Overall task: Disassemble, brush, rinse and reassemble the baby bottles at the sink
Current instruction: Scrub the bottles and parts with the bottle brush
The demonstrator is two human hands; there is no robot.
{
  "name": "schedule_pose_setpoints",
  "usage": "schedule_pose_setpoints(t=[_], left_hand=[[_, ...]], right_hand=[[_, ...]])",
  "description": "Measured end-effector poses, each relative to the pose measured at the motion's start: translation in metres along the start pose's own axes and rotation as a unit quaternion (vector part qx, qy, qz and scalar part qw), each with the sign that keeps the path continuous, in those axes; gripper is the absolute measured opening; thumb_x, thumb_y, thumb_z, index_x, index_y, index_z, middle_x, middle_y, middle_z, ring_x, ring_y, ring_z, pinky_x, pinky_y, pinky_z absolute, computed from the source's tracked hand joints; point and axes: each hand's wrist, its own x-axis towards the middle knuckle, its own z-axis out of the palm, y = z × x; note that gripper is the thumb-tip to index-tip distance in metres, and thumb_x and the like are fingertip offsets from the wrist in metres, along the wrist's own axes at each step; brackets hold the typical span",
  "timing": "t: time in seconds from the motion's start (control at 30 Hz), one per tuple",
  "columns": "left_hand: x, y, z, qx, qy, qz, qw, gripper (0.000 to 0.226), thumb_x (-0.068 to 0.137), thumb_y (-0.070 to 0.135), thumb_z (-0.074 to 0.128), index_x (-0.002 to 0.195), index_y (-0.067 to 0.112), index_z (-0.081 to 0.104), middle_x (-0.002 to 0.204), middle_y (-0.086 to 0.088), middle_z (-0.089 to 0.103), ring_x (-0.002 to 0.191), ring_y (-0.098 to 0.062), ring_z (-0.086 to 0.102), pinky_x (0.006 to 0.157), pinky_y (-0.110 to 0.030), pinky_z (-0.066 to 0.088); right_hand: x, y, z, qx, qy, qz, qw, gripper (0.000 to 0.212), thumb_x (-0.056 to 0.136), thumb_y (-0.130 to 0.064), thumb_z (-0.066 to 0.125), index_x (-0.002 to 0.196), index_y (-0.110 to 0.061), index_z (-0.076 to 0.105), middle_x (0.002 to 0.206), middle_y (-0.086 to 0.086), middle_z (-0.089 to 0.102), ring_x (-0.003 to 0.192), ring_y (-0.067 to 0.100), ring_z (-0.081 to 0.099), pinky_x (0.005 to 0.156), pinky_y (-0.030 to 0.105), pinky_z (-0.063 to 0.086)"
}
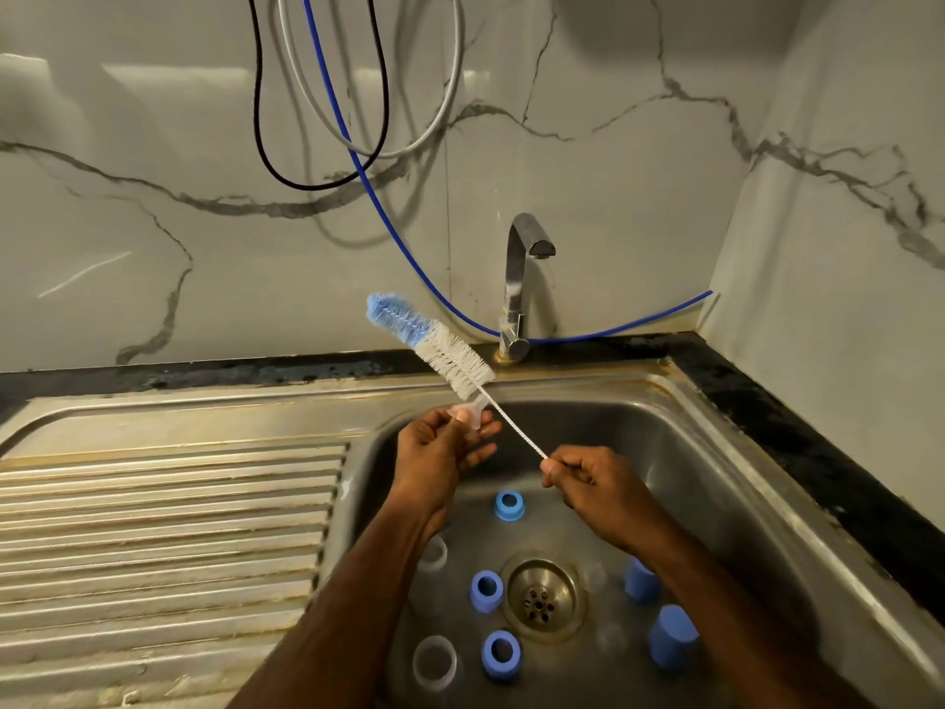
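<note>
Over the sink basin, my left hand pinches a small clear silicone teat at its fingertips. My right hand grips the twisted wire handle of a bottle brush, whose white and blue bristle head points up and left, just above the teat. On the basin floor lie three blue screw rings, two blue caps and clear bottle bodies.
A chrome tap stands behind the basin, no water running. The drain strainer sits mid-basin. A ribbed steel draining board lies to the left. Black, white and blue cables hang on the marble wall. A black counter edge runs right.
</note>
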Motion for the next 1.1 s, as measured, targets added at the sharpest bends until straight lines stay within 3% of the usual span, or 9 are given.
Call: schedule_pose_setpoints(t=[0.1,0.23,0.33,0.43,0.53,0.7,0.83,0.93,1.1], left_hand=[[0.005,0.006,-0.009,-0.063,0.052,0.013,0.997,0.022,0.103,0.011,0.050,0.118,0.001,0.062,0.111,-0.019,0.074,0.105,-0.028,0.072,0.090,-0.036,0.059],[0.008,0.012,-0.012,-0.193,0.103,-0.029,0.975,0.022,0.104,0.011,0.050,0.120,0.001,0.061,0.116,-0.021,0.071,0.107,-0.028,0.071,0.094,-0.039,0.057],[0.009,0.008,-0.009,-0.217,0.110,-0.050,0.969,0.023,0.106,0.014,0.047,0.119,0.004,0.063,0.116,-0.017,0.072,0.099,-0.023,0.072,0.092,-0.041,0.057],[0.009,0.009,-0.007,-0.246,0.122,-0.058,0.960,0.023,0.107,0.018,0.045,0.115,0.007,0.064,0.116,-0.015,0.072,0.104,-0.023,0.071,0.096,-0.041,0.055],[0.012,0.015,-0.016,-0.284,0.140,-0.040,0.948,0.027,0.108,0.020,0.042,0.123,0.007,0.061,0.104,-0.011,0.077,0.101,-0.020,0.073,0.093,-0.038,0.056],[0.002,0.003,-0.002,-0.143,0.067,-0.046,0.986,0.026,0.107,0.017,0.043,0.121,0.008,0.062,0.114,-0.015,0.074,0.110,-0.027,0.071,0.097,-0.043,0.055],[-0.006,-0.015,0.017,-0.006,0.018,-0.030,0.999,0.023,0.104,0.019,0.051,0.115,0.005,0.066,0.108,-0.016,0.076,0.101,-0.025,0.074,0.090,-0.043,0.058],[-0.004,-0.015,0.018,0.004,0.038,-0.020,0.999,0.020,0.102,0.017,0.055,0.112,0.004,0.067,0.103,-0.015,0.076,0.098,-0.025,0.075,0.088,-0.042,0.059],[0.003,0.002,-0.004,0.012,0.107,0.030,0.994,0.017,0.104,0.017,0.052,0.111,0.009,0.065,0.099,-0.011,0.077,0.095,-0.023,0.075,0.088,-0.041,0.060]], right_hand=[[-0.002,-0.003,-0.001,0.004,-0.045,0.017,0.999,0.026,0.101,-0.026,0.055,0.081,-0.019,0.069,0.052,-0.019,0.057,0.052,-0.003,0.051,0.059,0.018,0.040],[-0.002,-0.005,-0.001,0.012,-0.057,0.023,0.998,0.027,0.100,-0.027,0.056,0.077,-0.022,0.069,0.051,-0.016,0.055,0.050,-0.001,0.048,0.058,0.022,0.039],[-0.003,-0.007,-0.001,0.015,-0.065,0.023,0.998,0.027,0.101,-0.024,0.056,0.077,-0.021,0.068,0.051,-0.019,0.056,0.050,-0.002,0.050,0.058,0.019,0.038],[-0.004,-0.009,-0.003,0.021,-0.069,0.027,0.997,0.026,0.101,-0.022,0.055,0.078,-0.019,0.068,0.050,-0.019,0.055,0.048,-0.003,0.049,0.055,0.016,0.037],[-0.004,-0.006,-0.006,0.027,-0.073,0.035,0.996,0.026,0.100,-0.022,0.056,0.078,-0.019,0.069,0.050,-0.017,0.055,0.048,-0.002,0.047,0.054,0.016,0.037],[-0.005,-0.007,0.002,0.012,-0.074,0.033,0.997,0.027,0.101,-0.025,0.055,0.078,-0.019,0.068,0.050,-0.018,0.055,0.048,-0.002,0.048,0.057,0.020,0.039],[-0.003,-0.005,0.002,0.015,-0.013,0.026,0.999,0.027,0.100,-0.028,0.056,0.078,-0.020,0.069,0.048,-0.011,0.052,0.048,0.001,0.045,0.055,0.024,0.038],[-0.002,-0.005,0.000,0.014,-0.020,0.023,0.999,0.026,0.100,-0.028,0.056,0.079,-0.021,0.069,0.049,-0.011,0.052,0.047,0.002,0.045,0.054,0.024,0.038],[-0.003,-0.007,-0.009,-0.017,-0.052,0.017,0.998,0.025,0.101,-0.023,0.056,0.082,-0.017,0.070,0.054,-0.023,0.059,0.055,-0.006,0.055,0.057,0.010,0.039]])
